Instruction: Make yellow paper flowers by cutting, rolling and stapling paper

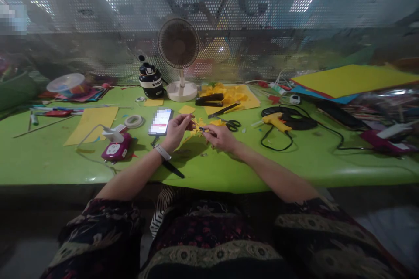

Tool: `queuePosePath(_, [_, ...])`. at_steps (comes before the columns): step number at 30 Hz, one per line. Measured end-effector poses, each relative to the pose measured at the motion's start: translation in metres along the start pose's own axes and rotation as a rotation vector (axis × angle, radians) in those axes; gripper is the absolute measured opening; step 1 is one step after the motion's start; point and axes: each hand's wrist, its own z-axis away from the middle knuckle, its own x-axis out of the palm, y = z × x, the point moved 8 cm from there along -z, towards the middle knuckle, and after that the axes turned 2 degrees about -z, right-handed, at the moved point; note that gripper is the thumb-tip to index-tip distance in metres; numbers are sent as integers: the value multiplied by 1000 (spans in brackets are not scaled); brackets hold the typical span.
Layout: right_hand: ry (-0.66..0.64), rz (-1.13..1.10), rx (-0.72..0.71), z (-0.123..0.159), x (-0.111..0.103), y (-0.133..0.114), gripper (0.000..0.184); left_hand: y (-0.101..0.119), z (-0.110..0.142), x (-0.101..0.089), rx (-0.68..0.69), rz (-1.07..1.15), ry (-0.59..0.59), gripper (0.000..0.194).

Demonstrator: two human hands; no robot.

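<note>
Yellow cut paper (197,127) with fringed, petal-like edges is held between both hands above the green table. My left hand (178,130) pinches its left side with thumb and fingertips. On the other side my right hand (220,136) is closed round part of the same paper, near a small dark blue bit at the fingertips. A phone (160,122) with a lit screen lies just left of my left hand. Behind my right hand rest black scissors (233,125). A yellow glue gun (276,121) lies farther right with its black cord.
A fan (179,43) and a black bottle (151,82) stand at the back. In front of them are a stapler (209,100) and yellow paper pieces (234,94). Tape (134,121) and a purple power strip (117,147) lie left. Yellow sheets (353,79) are stacked at right.
</note>
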Motion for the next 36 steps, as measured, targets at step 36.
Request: queuePosePath(36, [251,286,-102,2,-22,-8,28,12,17,31,291,-385,-350,29])
